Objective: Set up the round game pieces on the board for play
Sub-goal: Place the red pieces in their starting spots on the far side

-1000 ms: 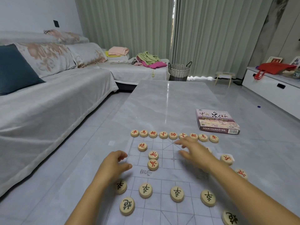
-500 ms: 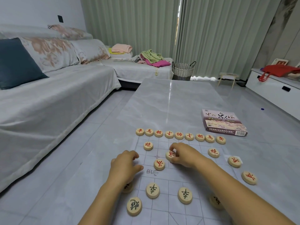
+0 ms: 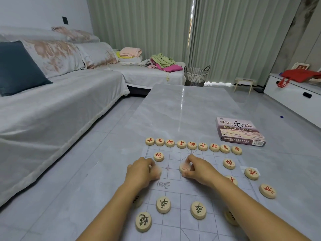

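Head view: the far red row [image 3: 192,145] stands complete on the board [image 3: 180,190]. The right hand [image 3: 199,169] pinches a red piece [image 3: 183,168] mid-board, and the left hand [image 3: 140,173] pinches a blurred piece [image 3: 157,171]. The loose pieces [image 3: 267,190] at the right are not yet placed, I judge.

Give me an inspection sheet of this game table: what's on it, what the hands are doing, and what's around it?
Surface: grey marble table with a see-through grid board laid on it.
Job's things: far row of nine red pieces; two red cannons one line nearer; black pieces at the near side; loose red pieces at the right.
Clutter: game box.
Hands: left hand grips a blurred piece; right hand pinches a red piece.
Cables: nothing seen.
Surroundings: sofa, curtains, basket.
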`<state>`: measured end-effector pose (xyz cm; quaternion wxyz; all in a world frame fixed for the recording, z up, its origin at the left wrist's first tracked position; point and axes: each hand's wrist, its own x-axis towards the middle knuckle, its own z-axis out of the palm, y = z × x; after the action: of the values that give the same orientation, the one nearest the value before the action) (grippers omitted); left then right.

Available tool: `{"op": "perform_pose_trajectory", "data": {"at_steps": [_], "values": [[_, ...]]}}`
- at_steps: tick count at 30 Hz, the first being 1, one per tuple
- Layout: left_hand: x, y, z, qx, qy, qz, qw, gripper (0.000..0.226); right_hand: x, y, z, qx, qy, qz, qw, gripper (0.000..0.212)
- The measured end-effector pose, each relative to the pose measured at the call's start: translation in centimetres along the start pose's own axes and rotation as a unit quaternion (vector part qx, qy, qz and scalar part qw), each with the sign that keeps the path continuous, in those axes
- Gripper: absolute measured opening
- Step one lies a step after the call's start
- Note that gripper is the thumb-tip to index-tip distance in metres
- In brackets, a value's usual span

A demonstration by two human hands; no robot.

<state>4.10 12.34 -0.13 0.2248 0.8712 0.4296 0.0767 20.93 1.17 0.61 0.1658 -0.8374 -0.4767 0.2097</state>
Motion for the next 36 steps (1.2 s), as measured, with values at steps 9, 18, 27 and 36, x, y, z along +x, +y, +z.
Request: {"op": "perform_pose_trajectory", "data": {"at_steps": [9, 18, 27, 36], "values": [[1.9, -5.7, -2.6, -0.091, -0.041, -0.022, 0.995, 0.053, 1.3, -3.2, 2.0, -0.011, 0.021, -0.006, 1.0, 0.038], [2.3, -6.3, -1.4, -0.132, 0.01, 0.002, 0.991, 0.038, 1.7, -3.4, 2.7, 0.004, 0.02, -0.001, 1.0, 0.04], [2.4, -6.6, -1.1, -0.143, 0.028, 0.007, 0.989, 0.039, 1.6, -3.5, 3.1, 0.037, 0.042, 0.014, 0.998, 0.041], [2.4, -6.7, -1.0, -0.142, 0.025, 0.01, 0.989, 0.04, 1.6, -3.3, 3.3, 0.048, 0.047, 0.015, 0.998, 0.042]]}}
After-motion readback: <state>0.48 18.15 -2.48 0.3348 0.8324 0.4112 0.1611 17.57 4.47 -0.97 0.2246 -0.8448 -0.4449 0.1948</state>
